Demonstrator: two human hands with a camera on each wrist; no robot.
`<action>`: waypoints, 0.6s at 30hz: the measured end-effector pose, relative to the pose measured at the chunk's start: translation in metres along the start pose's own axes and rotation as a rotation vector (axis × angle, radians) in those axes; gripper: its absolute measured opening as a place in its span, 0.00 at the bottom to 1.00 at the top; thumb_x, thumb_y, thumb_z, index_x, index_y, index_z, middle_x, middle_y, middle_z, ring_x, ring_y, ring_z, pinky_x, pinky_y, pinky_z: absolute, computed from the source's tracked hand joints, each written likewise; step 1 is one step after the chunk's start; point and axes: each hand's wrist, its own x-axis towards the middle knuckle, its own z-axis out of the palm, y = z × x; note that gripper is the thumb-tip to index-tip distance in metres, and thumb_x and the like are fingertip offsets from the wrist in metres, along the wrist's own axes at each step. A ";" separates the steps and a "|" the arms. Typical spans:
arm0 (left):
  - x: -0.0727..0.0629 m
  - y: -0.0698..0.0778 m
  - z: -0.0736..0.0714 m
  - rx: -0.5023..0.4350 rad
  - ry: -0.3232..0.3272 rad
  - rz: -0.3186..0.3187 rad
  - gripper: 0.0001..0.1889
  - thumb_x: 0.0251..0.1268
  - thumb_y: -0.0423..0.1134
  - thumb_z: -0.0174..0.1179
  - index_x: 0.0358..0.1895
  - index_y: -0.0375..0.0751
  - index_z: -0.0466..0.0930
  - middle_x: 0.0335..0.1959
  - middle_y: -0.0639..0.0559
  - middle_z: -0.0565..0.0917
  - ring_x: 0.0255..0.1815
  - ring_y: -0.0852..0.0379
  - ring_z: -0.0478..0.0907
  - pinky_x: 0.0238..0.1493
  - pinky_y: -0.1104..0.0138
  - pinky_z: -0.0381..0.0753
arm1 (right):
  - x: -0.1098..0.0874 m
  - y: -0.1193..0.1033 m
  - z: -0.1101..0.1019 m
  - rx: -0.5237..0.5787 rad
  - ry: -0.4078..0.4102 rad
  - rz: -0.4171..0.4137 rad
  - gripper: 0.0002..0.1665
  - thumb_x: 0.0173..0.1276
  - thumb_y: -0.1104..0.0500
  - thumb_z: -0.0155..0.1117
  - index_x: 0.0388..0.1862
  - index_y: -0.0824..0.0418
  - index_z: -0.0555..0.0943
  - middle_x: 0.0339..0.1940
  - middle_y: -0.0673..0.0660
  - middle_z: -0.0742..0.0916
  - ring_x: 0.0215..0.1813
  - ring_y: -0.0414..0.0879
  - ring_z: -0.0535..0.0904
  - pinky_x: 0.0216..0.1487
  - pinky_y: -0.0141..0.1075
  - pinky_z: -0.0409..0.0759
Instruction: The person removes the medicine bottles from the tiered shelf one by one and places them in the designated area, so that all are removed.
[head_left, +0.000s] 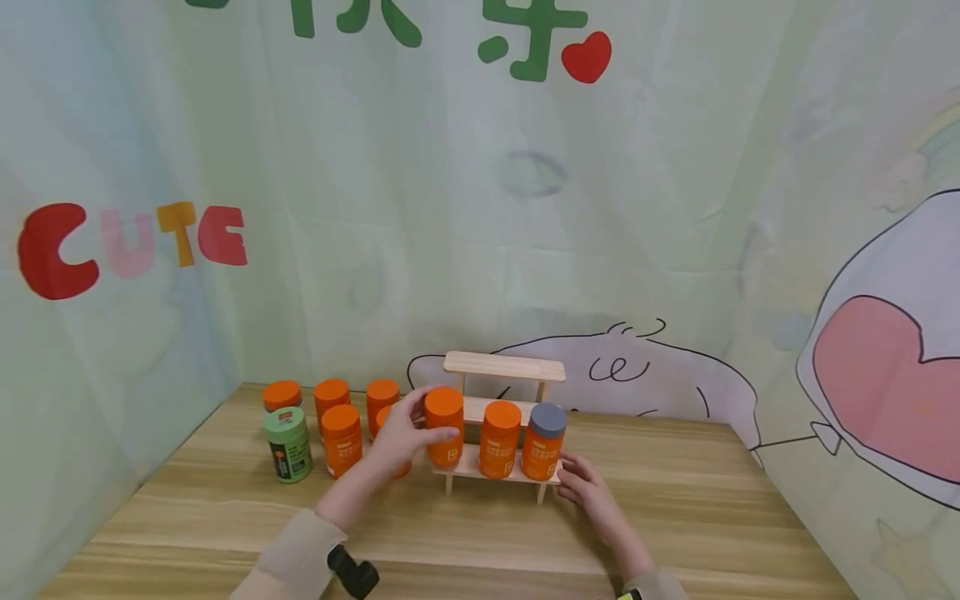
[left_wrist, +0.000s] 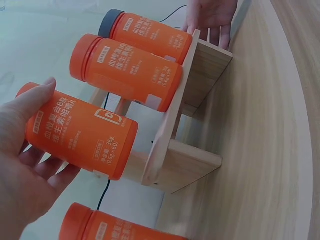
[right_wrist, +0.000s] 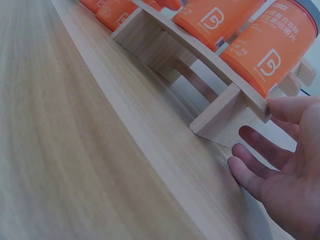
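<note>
My left hand (head_left: 405,429) grips an orange bottle (head_left: 444,429) with an orange lid, thumb on one side and fingers on the other. In the left wrist view this bottle (left_wrist: 82,132) is at the left end of the stand's lowest shelf; whether its base rests there I cannot tell. A second orange bottle (head_left: 500,442) and a grey-lidded orange bottle (head_left: 543,443) stand upright on that shelf of the wooden stand (head_left: 504,367). At the shelf's right end is my right hand (head_left: 592,496), touching the corner with its other fingers loosely spread (right_wrist: 255,172).
Left of the stand several orange bottles (head_left: 342,442) are grouped on the wood-grain table (head_left: 420,533), one partly behind my left hand. A green jar (head_left: 288,446) stands at their front left. Printed cloth (head_left: 375,250) hangs behind and along both sides.
</note>
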 end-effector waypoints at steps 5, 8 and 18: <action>-0.005 0.007 -0.012 0.015 0.024 0.022 0.37 0.57 0.36 0.71 0.70 0.36 0.66 0.63 0.37 0.77 0.64 0.41 0.74 0.66 0.48 0.72 | 0.000 0.000 0.000 0.002 0.006 -0.001 0.30 0.73 0.62 0.52 0.70 0.74 0.62 0.66 0.75 0.70 0.51 0.41 0.77 0.53 0.34 0.80; -0.009 0.010 -0.019 0.018 0.043 0.010 0.37 0.56 0.36 0.71 0.70 0.37 0.65 0.63 0.37 0.77 0.63 0.40 0.74 0.65 0.48 0.73 | -0.001 0.000 0.000 -0.009 0.005 0.001 0.30 0.73 0.62 0.52 0.70 0.74 0.63 0.66 0.75 0.70 0.52 0.41 0.77 0.53 0.34 0.80; -0.026 0.016 -0.045 0.055 0.105 -0.022 0.38 0.57 0.36 0.70 0.71 0.38 0.63 0.66 0.36 0.74 0.64 0.39 0.73 0.64 0.48 0.74 | -0.001 0.000 0.001 0.007 0.007 0.002 0.30 0.73 0.62 0.52 0.70 0.74 0.62 0.66 0.75 0.70 0.50 0.39 0.77 0.54 0.35 0.79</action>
